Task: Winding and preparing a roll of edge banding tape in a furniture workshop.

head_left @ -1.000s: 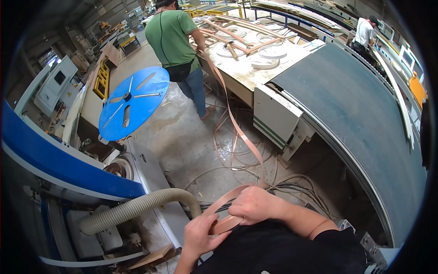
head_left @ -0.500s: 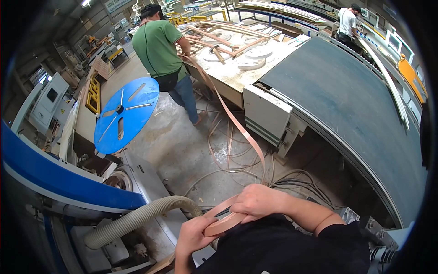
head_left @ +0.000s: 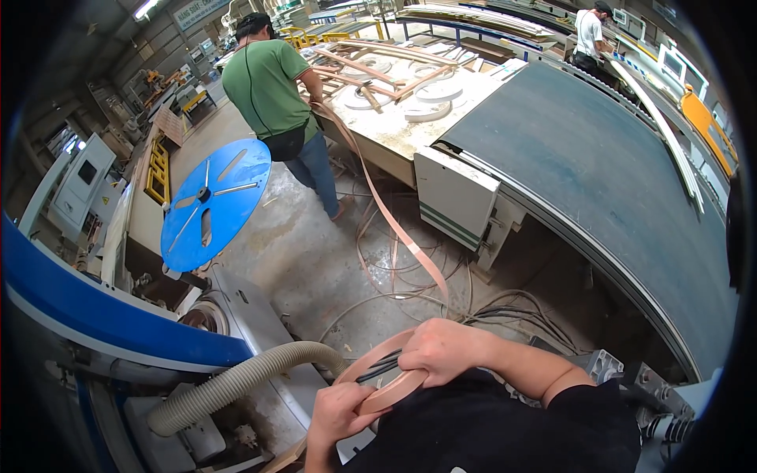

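Observation:
Low in the view, both my hands grip a coiled loop of thin pinkish-tan edge banding (head_left: 394, 392). My left hand (head_left: 339, 410) is closed round the near left side of the coil. My right hand (head_left: 445, 347) pinches it at the right, fingers curled over the band. A long free strip (head_left: 394, 225) of the banding rises from behind my right hand, sags over the floor and reaches a co-worker in a green shirt (head_left: 268, 83). The co-worker's hand (head_left: 315, 98) is near its far end; the exact hold is too small to tell.
A blue slotted disc (head_left: 214, 206) stands at left, above a ribbed grey hose (head_left: 244, 378) and a machine. A wide dark conveyor belt (head_left: 583, 165) fills the right. Cables (head_left: 524, 311) lie on the floor. Beyond, a worktable (head_left: 394, 142) carries coils and strips; another person (head_left: 587, 39) stands far right.
The coil between my hands has opened into a rounder, wider loop. My left hand has shifted slightly, and the free strip hangs a little farther left.

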The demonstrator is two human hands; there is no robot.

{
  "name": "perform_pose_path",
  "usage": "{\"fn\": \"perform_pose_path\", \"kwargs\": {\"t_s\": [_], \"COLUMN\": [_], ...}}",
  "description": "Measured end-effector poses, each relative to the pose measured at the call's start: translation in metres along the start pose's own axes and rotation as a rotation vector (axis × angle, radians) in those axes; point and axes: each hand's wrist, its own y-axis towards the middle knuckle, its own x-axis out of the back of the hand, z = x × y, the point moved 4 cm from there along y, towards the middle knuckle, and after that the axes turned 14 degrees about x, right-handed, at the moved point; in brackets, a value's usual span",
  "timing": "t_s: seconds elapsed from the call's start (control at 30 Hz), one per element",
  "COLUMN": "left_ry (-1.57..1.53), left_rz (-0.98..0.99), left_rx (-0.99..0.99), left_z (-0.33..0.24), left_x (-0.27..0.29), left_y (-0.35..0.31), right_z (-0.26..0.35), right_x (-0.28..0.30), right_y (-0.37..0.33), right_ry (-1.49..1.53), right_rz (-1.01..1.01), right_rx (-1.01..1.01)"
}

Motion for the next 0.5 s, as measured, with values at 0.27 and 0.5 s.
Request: {"fn": "perform_pose_path", "kwargs": {"t_s": [0.27,0.5], "left_ry": [0.130,0.159], "left_rz": [-0.089,-0.122], "left_rx": [0.074,-0.041], "left_z": [-0.022,-0.019], "left_x": [-0.013,-0.005], "left_y": [0.007,-0.001], "right_z": [0.002,0.002], "right_x": [-0.016,-0.008], "right_y": [0.005,0.000], "right_ry": [-0.047,0.000], "right_rz": [0.036,0.016], "right_rx": [-0.037,-0.009]}}
